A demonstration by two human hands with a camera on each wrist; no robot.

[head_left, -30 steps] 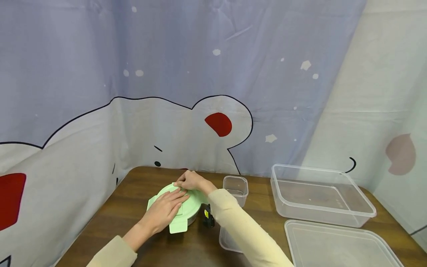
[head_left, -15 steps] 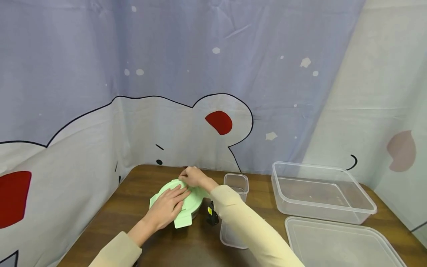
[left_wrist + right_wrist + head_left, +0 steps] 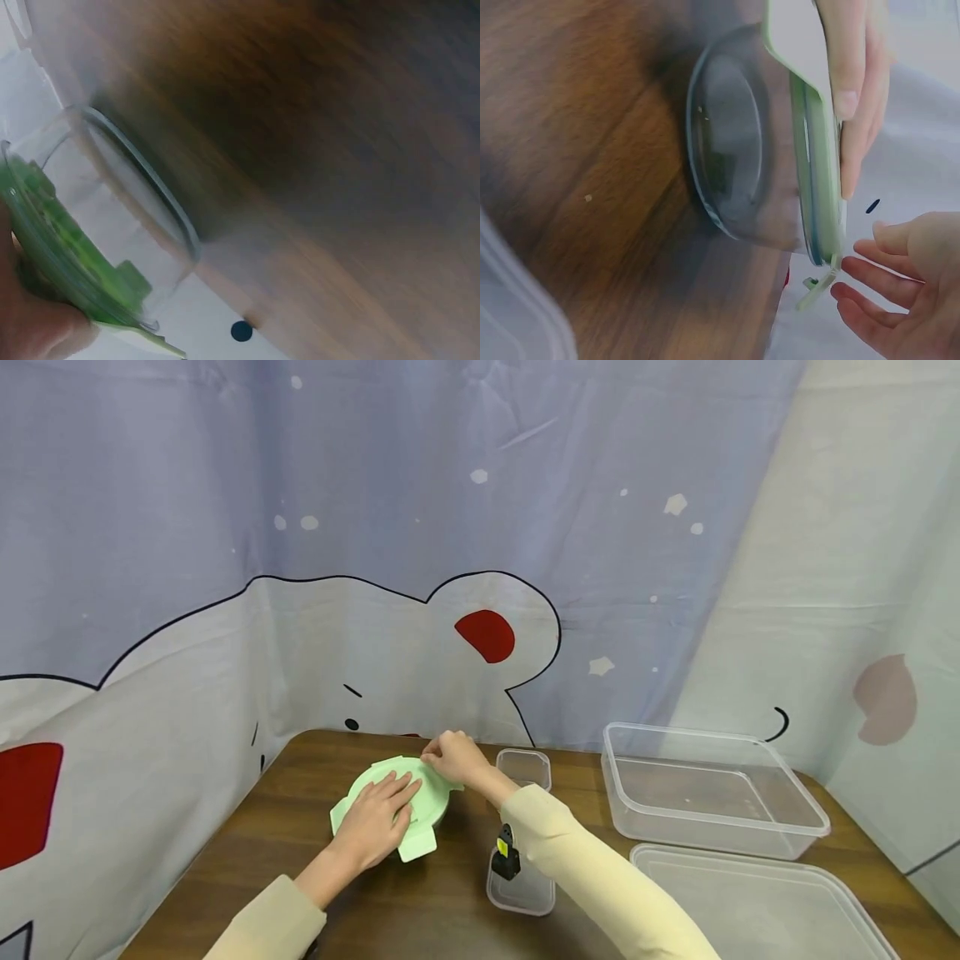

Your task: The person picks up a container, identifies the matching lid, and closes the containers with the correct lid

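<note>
- Round glass bowl (image 3: 735, 142) on the wooden table (image 3: 225, 860), far-left area, close to the curtain backdrop (image 3: 450, 527); pale green lid (image 3: 397, 797) with clip flaps sitting on top.
- Bowl contents: nothing visible through the glass in either wrist view.
- Left hand (image 3: 375, 822) flat on the lid, fingers straight and together, pressing from above; nothing gripped.
- Right hand (image 3: 453, 758) at the lid's far rim, fingers curled over the edge by a clip flap; exact grip hard to read in the head view, partly seen at top of the right wrist view.
- Small clear tub (image 3: 523, 768) just right of the bowl, no contents visible; near half hidden behind the right sleeve (image 3: 592, 885).
- Small clear lid (image 3: 525, 893) flat on the table nearer the camera, partly covered by the wrist-mounted camera unit (image 3: 507, 853).
- Large clear rectangular container (image 3: 712, 789) at right, no contents visible; matching large lid (image 3: 750, 910) lying in front of it, cut off by the bottom edge of the head view.
- Left wrist view motion-blurred: only bowl wall, green lid rim and table grain discernible.
</note>
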